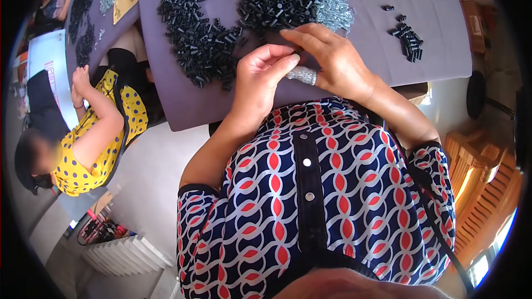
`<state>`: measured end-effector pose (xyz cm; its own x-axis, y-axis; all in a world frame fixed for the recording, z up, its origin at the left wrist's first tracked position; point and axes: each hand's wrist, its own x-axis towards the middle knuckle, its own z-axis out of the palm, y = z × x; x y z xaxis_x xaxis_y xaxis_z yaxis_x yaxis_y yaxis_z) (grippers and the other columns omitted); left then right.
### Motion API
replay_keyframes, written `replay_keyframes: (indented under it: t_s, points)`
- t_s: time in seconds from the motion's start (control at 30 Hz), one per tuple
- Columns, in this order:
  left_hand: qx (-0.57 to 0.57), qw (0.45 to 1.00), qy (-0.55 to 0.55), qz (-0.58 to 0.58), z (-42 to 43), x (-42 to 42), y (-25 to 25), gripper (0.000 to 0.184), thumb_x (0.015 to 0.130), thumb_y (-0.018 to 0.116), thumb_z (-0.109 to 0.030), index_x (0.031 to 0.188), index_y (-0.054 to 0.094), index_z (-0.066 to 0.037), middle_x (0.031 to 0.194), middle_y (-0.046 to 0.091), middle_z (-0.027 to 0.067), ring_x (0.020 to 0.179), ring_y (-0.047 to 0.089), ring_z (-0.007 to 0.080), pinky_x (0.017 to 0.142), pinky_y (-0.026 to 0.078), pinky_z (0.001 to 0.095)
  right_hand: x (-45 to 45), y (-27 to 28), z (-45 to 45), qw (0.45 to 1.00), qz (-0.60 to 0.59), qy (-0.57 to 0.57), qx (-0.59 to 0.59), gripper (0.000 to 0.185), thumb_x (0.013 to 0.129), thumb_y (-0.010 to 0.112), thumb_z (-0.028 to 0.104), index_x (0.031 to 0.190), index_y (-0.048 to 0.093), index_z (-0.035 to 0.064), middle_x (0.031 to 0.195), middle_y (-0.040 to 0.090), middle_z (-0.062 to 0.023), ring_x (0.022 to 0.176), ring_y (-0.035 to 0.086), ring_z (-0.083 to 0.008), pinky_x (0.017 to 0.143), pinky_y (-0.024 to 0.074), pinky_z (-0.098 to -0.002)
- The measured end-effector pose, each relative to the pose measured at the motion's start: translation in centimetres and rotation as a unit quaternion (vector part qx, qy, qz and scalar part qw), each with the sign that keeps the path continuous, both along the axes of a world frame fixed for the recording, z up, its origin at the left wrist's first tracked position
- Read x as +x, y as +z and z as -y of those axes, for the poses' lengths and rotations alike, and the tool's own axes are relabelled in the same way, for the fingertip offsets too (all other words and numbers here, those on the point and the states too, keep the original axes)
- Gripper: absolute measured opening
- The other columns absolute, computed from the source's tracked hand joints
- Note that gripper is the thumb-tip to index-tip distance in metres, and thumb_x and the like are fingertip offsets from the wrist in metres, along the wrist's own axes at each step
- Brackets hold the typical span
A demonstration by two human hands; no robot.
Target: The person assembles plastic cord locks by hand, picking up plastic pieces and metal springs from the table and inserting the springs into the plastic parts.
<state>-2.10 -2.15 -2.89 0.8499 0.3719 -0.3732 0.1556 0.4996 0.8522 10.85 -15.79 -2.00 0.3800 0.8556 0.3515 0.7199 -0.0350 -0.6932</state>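
my left grip (259, 76) pinches a small dark piece (298, 53), mostly finger-hidden, above the purple-grey cloth-covered counter (377, 50); my right hand (341, 66), thumb silver-wrapped, meets it, closure unclear. black cylindrical pieces (202, 44) heap nearby.

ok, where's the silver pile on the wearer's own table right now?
Head view: the silver pile lies on the table just beyond the right hand, up against the right side of the large black pile.

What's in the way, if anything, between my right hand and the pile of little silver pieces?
Nothing visible: the silver pieces lie just beyond your right hand, with a black pile alongside on the left.
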Motion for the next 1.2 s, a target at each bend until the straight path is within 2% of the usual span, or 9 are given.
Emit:
replay_keyframes:
  t_s: [0.23,0.33,0.53,0.87,0.93,0.97,1.0,1.1,1.2]
  points:
    - [-0.052,0.998,-0.034,0.010,0.5,-0.1,0.7,0.015,0.094,0.066,-0.007,0.104,0.068,0.004,0.098,0.070,0.0067,0.087,0.065,0.0118,0.082,0.052,0.0263,-0.1,-1.5,0.3,1.000,-0.018,0.006,0.021,0.055,0.075,0.078,0.024,0.123,0.062,0.0012,0.115,0.064,-0.0169,0.105,0.064,-0.0358,0.088,0.0546,-0.0416]
    - [-0.224,0.970,-0.089,-0.019,0.3,-0.2,1.4,0.025,0.101,0.055,-0.015,0.106,0.067,0.006,0.106,0.070,0.0120,0.095,0.067,0.0180,0.090,0.052,0.0344,0.6,-1.4,0.7,0.989,-0.097,0.095,0.059,0.056,0.084,0.074,0.034,0.126,0.060,-0.0012,0.115,0.063,-0.0189,0.105,0.062,-0.0386,0.093,0.0508,-0.0434]
    - [-0.202,0.973,-0.112,0.009,0.3,-0.2,1.3,0.021,0.098,0.058,-0.009,0.107,0.067,0.008,0.107,0.069,0.0149,0.101,0.067,0.0225,0.095,0.051,0.0364,0.4,-1.7,1.0,0.981,-0.132,0.127,0.060,0.052,0.087,0.070,0.032,0.123,0.059,-0.0038,0.113,0.064,-0.0198,0.106,0.062,-0.0389,0.093,0.0502,-0.0439]
    - [-0.262,0.963,-0.070,0.002,1.5,-0.3,0.5,0.020,0.097,0.061,-0.009,0.106,0.068,0.008,0.103,0.070,0.0121,0.096,0.066,0.0182,0.091,0.050,0.0323,0.1,-2.7,1.9,0.991,-0.047,0.112,0.057,0.050,0.085,0.069,0.026,0.124,0.059,-0.0029,0.120,0.065,-0.0202,0.112,0.063,-0.0370,0.095,0.0507,-0.0434]
    - [-0.068,0.987,-0.138,-0.047,1.3,-0.3,0.9,0.020,0.098,0.061,-0.009,0.106,0.069,0.006,0.098,0.071,0.0086,0.091,0.065,0.0130,0.086,0.050,0.0265,0.2,-2.7,2.6,0.995,0.024,0.093,0.014,0.052,0.086,0.070,0.025,0.129,0.058,-0.0013,0.127,0.064,-0.0187,0.118,0.061,-0.0363,0.099,0.0487,-0.0446]
    - [0.166,0.968,-0.176,-0.063,0.8,-0.5,1.7,0.019,0.099,0.060,-0.011,0.106,0.069,0.004,0.094,0.071,0.0049,0.087,0.064,0.0099,0.081,0.049,0.0235,0.7,-2.2,2.8,0.996,0.066,0.058,0.015,0.052,0.084,0.071,0.024,0.129,0.058,0.0006,0.128,0.063,-0.0164,0.120,0.059,-0.0354,0.100,0.0478,-0.0445]
    - [0.277,0.951,-0.136,0.002,0.6,-0.6,1.9,0.017,0.099,0.059,-0.010,0.106,0.069,0.002,0.098,0.071,0.0056,0.089,0.064,0.0109,0.080,0.049,0.0237,1.4,-1.6,3.1,0.994,0.108,0.024,0.016,0.053,0.082,0.073,0.023,0.129,0.059,0.0026,0.130,0.063,-0.0140,0.122,0.057,-0.0345,0.102,0.0470,-0.0444]
    - [0.477,0.877,-0.001,0.050,-1.9,-0.9,2.1,0.018,0.091,0.068,-0.002,0.109,0.068,0.001,0.106,0.068,0.0080,0.090,0.064,0.0149,0.081,0.051,0.0278,4.8,-2.4,5.7,0.965,0.182,-0.176,-0.069,0.058,0.080,0.077,0.023,0.132,0.059,0.0082,0.141,0.055,-0.0121,0.131,0.049,-0.0352,0.108,0.0411,-0.0461]
    - [0.581,0.813,-0.022,-0.006,-3.5,-2.2,1.6,0.026,0.084,0.074,-0.006,0.109,0.068,-0.003,0.101,0.067,0.0095,0.088,0.063,0.0217,0.079,0.050,0.0328,7.4,-3.8,8.5,0.930,0.226,-0.253,-0.140,0.058,0.079,0.078,0.020,0.132,0.059,0.0086,0.142,0.054,-0.0116,0.137,0.042,-0.0377,0.111,0.0395,-0.0460]
